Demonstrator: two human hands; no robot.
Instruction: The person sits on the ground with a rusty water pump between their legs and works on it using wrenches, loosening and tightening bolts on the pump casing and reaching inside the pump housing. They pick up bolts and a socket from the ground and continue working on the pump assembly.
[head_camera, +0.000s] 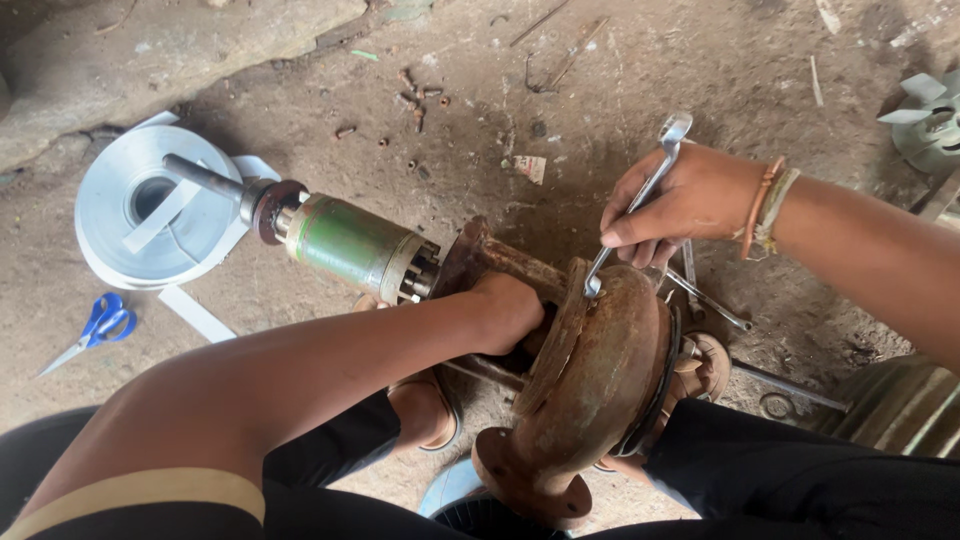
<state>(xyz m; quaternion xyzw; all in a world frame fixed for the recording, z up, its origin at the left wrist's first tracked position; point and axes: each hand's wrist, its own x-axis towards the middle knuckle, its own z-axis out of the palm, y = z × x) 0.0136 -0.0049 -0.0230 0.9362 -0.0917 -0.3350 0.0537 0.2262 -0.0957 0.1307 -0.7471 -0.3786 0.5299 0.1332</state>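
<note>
A rusty pump housing (600, 380) sits on the dirt between the person's legs, its flange toward the camera. The left hand (510, 310) reaches behind the housing's rim, fingers hidden, grip unclear. The right hand (680, 200) clasps a steel wrench (640, 200), its lower end on the rim. Beyond lie a green rotor (350, 245), a tape roll (150, 205) and blue scissors (95, 325).

Single head-worn view, looking steeply down from close above onto both forearms, lap and dirt floor (700, 70).
</note>
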